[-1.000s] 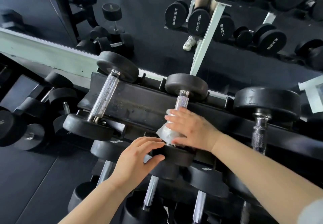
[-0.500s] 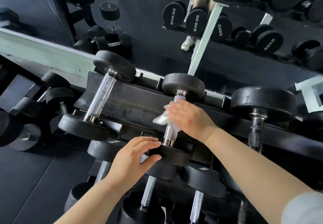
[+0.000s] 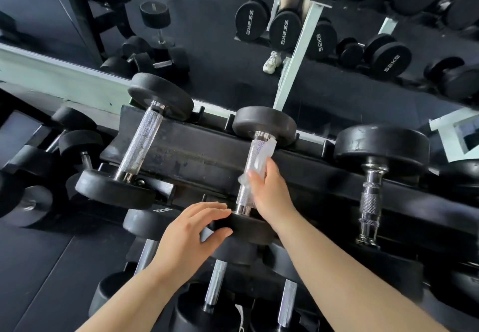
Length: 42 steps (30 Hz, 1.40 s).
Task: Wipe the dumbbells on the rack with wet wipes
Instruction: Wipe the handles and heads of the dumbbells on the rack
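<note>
Nearby, a larger dumbbell (image 3: 374, 169) flanks the right hand (image 3: 269, 193).

The black rack (image 3: 202, 155) bears a left dumbbell (image 3: 141, 145), middle dumbbell (image 3: 264, 124) and right dumbbell (image 3: 381, 145).
</note>
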Motion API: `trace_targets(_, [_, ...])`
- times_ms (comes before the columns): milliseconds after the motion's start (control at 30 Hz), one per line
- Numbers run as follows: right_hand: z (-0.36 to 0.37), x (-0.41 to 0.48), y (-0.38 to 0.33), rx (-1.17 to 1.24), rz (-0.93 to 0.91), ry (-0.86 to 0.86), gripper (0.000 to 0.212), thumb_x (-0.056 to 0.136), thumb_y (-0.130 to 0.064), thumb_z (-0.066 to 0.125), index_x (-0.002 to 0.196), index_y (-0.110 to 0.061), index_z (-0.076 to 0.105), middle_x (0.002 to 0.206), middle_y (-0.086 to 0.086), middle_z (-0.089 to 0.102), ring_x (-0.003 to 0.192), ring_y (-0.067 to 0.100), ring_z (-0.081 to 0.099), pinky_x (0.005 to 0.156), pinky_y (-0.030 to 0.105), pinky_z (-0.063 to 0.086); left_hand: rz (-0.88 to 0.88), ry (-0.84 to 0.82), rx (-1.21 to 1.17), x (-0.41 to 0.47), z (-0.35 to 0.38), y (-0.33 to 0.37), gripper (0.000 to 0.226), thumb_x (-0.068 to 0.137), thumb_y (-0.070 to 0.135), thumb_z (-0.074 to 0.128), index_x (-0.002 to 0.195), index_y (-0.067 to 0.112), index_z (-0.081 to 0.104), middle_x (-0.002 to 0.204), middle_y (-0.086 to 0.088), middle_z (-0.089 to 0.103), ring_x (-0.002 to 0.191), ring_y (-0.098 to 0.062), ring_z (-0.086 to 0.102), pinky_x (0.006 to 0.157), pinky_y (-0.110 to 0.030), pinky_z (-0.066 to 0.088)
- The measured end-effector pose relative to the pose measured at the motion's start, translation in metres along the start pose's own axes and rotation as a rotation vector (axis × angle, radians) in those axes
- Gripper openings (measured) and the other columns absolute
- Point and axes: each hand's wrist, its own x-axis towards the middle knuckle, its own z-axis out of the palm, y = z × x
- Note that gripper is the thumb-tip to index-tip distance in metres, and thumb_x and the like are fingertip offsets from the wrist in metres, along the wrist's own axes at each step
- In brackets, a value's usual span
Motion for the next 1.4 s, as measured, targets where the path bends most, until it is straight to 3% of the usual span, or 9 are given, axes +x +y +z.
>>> trace_targets(200, [-0.002,0.008,-0.008,-0.076,0.102,0.026,0.038,0.092,-0.024,0.046,0.123,-0.002,0.045,0.124,0.014,0.055,0.113,0.030,0.053,0.087,0.031,0.042,0.013,0.004,-0.006,0.000,0.000,0.001,0.037,0.072,0.047,0.052,0.106,0.031,0.053,0.103,0.030,0.055,0.101,0.001,0.053,0.091,-0.009,0.038])
trace_targets(300, [-0.004,-0.004,0.006,-0.186,0.090,-0.065,0.023,0.094,-0.023,0.041,0.088,-0.006,0.055,0.089,0.009,0.059,0.091,0.030,0.054,0.067,0.024,0.032,0.019,0.005,-0.015,0.000,0.001,-0.001,0.036,0.072,0.048,0.053,0.105,0.033,0.054,0.101,0.047,0.051,0.101,0.005,0.052,0.090,-0.006,0.038])
trace_targets(367, [-0.007,0.000,0.006,-0.203,0.103,-0.101,0.029,0.094,-0.019,0.040,0.066,-0.014,0.042,0.070,0.001,0.045,0.080,0.023,0.045,0.059,0.026,0.026,0.028,0.004,-0.020,0.000,0.001,-0.001,0.035,0.072,0.047,0.053,0.104,0.033,0.055,0.100,0.046,0.052,0.100,0.004,0.052,0.089,-0.005,0.038])
trace_targets(533, [-0.004,0.031,0.003,0.043,0.101,0.091,0.016,0.093,-0.012,0.035,0.086,-0.012,0.049,0.089,0.009,0.049,0.084,0.022,0.047,0.072,0.030,0.035,0.039,0.010,0.001,0.001,0.000,0.002,0.034,0.072,0.046,0.052,0.103,0.031,0.054,0.103,0.035,0.049,0.099,0.006,0.051,0.089,-0.002,0.035])
trace_targets(667, [-0.011,0.011,0.018,-0.006,0.089,-0.051,0.029,0.093,-0.009,0.039,0.066,-0.016,0.044,0.077,0.004,0.047,0.061,0.010,0.041,0.052,0.021,0.031,0.015,0.010,-0.006,-0.001,0.001,0.001,0.035,0.072,0.048,0.052,0.104,0.034,0.054,0.103,0.049,0.049,0.101,0.006,0.051,0.090,-0.006,0.038])
trace_targets(800, [-0.028,-0.004,0.035,0.099,0.104,-0.080,0.020,0.085,0.000,0.042,0.070,-0.004,0.055,0.072,0.010,0.051,0.069,0.020,0.046,0.060,0.028,0.033,-0.009,-0.006,0.007,-0.002,-0.001,0.005,0.036,0.072,0.049,0.049,0.104,0.035,0.055,0.104,0.051,0.047,0.103,0.018,0.046,0.089,-0.001,0.034])
trace_targets(1033, [-0.066,-0.024,0.014,0.452,0.003,-0.091,0.024,0.089,-0.005,0.046,0.084,-0.021,0.064,0.087,0.004,0.064,0.091,0.023,0.059,0.086,0.036,0.044,-0.034,0.090,0.123,-0.015,-0.023,0.011,0.038,0.075,0.040,0.049,0.100,0.019,0.068,0.107,0.012,0.059,0.103,-0.003,0.050,0.089,0.001,0.029])
trace_targets(1233, [-0.040,-0.031,-0.033,0.487,-0.066,-0.198,0.020,0.091,-0.011,0.049,0.107,-0.015,0.061,0.101,0.007,0.062,0.096,0.023,0.059,0.077,0.029,0.046,-0.022,0.286,0.234,-0.023,-0.084,-0.016,0.033,0.078,0.032,0.048,0.092,0.012,0.070,0.100,0.007,0.061,0.096,-0.007,0.051,0.087,-0.015,0.035])
trace_targets(1400, [0.037,-0.013,-0.078,0.454,-0.032,-0.192,0.022,0.092,-0.006,0.046,0.098,-0.020,0.062,0.099,0.004,0.063,0.099,0.024,0.058,0.085,0.035,0.046,-0.073,0.335,0.307,-0.012,-0.134,-0.068,0.040,0.079,0.030,0.045,0.097,0.003,0.069,0.102,-0.005,0.065,0.099,-0.014,0.049,0.084,-0.033,0.044])
